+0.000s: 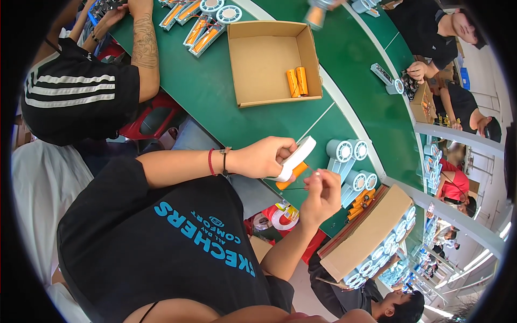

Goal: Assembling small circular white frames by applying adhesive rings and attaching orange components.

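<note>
My left hand (264, 156) is closed around a white roll of tape (299, 155) and an orange cylindrical battery (299, 170), which lies close against the roll. Near the battery's end, my right hand (322, 200) is pinched closed, with a thin strand by its fingertips; what it grips is too small to make out. Both hands are over the edge of the green table (280, 121). Beyond them sits an open cardboard box (258, 62) with two orange batteries (297, 82) in its corner.
Light blue fan units (340, 152) stand right of my hands, beside several orange batteries (360, 205) and a carton (358, 234) full of fan parts. Opened fan bodies (203, 39) lie farther off. A co-worker's tattooed arm (144, 46) is at the left. Others sit across the table.
</note>
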Available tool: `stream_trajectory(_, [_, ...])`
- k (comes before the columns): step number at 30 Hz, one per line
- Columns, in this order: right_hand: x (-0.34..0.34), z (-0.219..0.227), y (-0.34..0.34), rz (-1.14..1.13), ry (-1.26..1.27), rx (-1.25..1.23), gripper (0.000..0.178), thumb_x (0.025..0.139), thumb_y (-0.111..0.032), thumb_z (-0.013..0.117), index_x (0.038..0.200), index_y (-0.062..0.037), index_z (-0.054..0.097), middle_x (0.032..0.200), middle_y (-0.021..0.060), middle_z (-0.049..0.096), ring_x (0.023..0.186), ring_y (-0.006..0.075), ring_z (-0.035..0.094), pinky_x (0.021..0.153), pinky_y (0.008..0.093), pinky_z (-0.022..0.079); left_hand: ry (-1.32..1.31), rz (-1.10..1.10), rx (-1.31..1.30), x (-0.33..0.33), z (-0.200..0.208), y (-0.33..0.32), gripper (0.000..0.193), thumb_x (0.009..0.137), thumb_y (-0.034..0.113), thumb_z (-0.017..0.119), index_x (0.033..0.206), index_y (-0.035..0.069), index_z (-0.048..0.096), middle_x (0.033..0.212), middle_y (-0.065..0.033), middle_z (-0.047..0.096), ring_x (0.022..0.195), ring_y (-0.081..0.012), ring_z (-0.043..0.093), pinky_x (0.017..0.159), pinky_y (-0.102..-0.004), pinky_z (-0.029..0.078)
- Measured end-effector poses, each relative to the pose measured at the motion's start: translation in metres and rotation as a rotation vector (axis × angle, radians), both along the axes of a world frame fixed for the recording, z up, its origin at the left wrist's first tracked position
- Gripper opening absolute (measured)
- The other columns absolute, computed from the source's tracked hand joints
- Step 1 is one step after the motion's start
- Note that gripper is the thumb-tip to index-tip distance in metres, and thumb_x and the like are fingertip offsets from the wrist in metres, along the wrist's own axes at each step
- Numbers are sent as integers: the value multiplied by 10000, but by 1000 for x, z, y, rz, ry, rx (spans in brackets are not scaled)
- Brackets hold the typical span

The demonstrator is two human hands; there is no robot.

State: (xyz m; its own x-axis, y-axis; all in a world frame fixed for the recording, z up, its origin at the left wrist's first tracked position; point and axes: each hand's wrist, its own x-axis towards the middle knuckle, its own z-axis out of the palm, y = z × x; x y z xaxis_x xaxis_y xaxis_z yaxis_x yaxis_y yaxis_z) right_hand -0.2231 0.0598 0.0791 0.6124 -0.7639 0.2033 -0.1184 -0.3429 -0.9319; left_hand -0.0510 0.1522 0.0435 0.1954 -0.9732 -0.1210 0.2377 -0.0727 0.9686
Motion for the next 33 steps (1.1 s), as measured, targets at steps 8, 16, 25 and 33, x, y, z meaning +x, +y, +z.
stream_trajectory(8, [5, -10, -1, -166, -162, 640, 164, 1012, -79, 612, 1153, 5, 605, 1084, 115, 640, 774, 164, 646, 628, 283, 529, -292, -89, -29, 1, 4, 3, 441, 793, 122, 809, 1123, -45, 570, 1052, -186, 737, 912, -231, 726, 810, -336, 560])
stream_trajectory(16, [-17, -27, 5, -2, -87, 505, 274, 982, -68, 658, 1238, 6, 596, 1063, 116, 648, 877, 171, 647, 684, 291, 535, -263, -63, -6, 7, 6, 3, 422, 806, 138, 763, 1143, -35, 576, 1021, -217, 733, 890, -321, 731, 811, -384, 565])
stream_trajectory(25, [-21, -23, -10, -10, 2, 550, 380, 972, -111, 683, 1315, 18, 581, 963, 93, 671, 807, 152, 635, 707, 275, 512, -657, -171, -147, 8, -6, 0, 370, 836, 182, 731, 1150, 34, 604, 949, -111, 679, 862, -284, 648, 791, -402, 471])
stream_trajectory(33, [-3, 11, -27, -220, 127, 232, 328, 1061, -237, 558, 1264, 4, 650, 907, 57, 662, 786, 104, 592, 685, 223, 450, -1236, -76, -340, 19, 16, -1, 328, 823, 210, 745, 1125, 131, 645, 949, 10, 618, 885, -172, 590, 836, -350, 414])
